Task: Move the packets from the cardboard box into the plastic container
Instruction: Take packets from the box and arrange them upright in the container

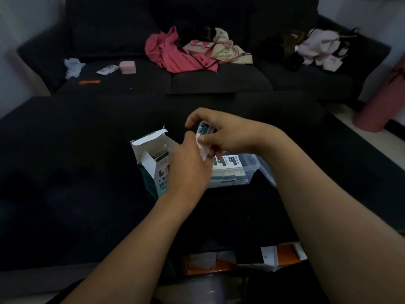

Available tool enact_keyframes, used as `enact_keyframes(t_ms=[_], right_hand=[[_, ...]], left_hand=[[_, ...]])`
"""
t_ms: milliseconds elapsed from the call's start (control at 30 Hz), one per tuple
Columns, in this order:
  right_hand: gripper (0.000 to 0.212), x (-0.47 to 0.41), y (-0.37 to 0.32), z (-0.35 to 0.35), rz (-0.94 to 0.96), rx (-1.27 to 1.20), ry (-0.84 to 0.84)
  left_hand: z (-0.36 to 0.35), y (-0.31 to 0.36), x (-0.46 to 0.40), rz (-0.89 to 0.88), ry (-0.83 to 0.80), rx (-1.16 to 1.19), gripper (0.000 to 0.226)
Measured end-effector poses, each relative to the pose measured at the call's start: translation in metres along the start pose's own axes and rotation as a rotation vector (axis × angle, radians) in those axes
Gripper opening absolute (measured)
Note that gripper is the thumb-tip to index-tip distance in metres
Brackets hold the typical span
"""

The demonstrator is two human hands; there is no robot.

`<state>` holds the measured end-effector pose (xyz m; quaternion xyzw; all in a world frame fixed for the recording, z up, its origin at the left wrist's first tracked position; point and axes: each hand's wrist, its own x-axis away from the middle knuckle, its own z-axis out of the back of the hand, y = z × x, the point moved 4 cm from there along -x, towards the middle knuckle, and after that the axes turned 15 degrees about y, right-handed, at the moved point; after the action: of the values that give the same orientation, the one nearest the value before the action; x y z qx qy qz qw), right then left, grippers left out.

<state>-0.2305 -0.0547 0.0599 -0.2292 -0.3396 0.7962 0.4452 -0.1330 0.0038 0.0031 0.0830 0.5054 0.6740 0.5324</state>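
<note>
Both hands meet above the gap between the cardboard box [153,159] and the plastic container [241,172], on a dark surface, a bed or sofa by the look of it. Right hand [228,134] pinches a small stack of packets [205,130], thumb on top and fingers [195,116] curled around it. Left hand [190,167] touches the lower edge of the same stack; its fingers are hidden behind the knuckles, so I cannot tell how they sit. More packets remain upright inside the box, flap open. Several already lie flat in the container.

Risks: the stack looks loosely fanned, so a slack pinch could let packets slip onto the dark surface between box and container. The left forearm hangs just beside the box and could tip it. The container looks fairly full, so packets may overhang the rim.
</note>
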Motion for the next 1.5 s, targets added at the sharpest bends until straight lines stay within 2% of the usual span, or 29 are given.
enact_keyframes(t_ms=[133,267,400,533,733,900,1100,1333,1500], right_hand=[[0.020,0.001,0.010,0.020,-0.014,0.008,0.062],[0.017,0.002,0.040,0.057,-0.140,0.153,0.106],[0.018,-0.004,0.057,0.050,-0.225,0.309,0.003],[0.022,-0.017,0.060,0.028,-0.275,0.469,-0.111],[0.024,-0.026,0.071,0.004,-0.301,0.576,-0.233],[0.028,-0.033,0.077,-0.011,-0.332,0.557,-0.265],[0.047,-0.037,0.087,-0.021,-0.360,0.581,-0.229],[0.037,-0.038,0.092,-0.023,-0.299,0.724,-0.189],[0.041,-0.040,0.093,-0.024,-0.261,0.745,-0.165]], left_hand=[[-0.004,0.001,0.000,-0.040,-0.055,-0.046,0.045],[-0.004,0.000,0.003,-0.208,-0.212,-0.253,0.064],[-0.011,-0.008,0.012,-0.400,-0.446,-0.449,0.066],[-0.016,-0.012,0.013,-0.448,-0.528,-0.532,0.063],[-0.021,-0.019,0.007,-0.394,-0.540,-0.579,0.038],[-0.023,-0.023,0.007,-0.393,-0.527,-0.583,0.049],[-0.023,-0.024,0.009,-0.410,-0.502,-0.583,0.045],[-0.020,-0.023,0.010,-0.418,-0.495,-0.580,0.046],[-0.018,-0.020,0.011,-0.425,-0.488,-0.575,0.049]])
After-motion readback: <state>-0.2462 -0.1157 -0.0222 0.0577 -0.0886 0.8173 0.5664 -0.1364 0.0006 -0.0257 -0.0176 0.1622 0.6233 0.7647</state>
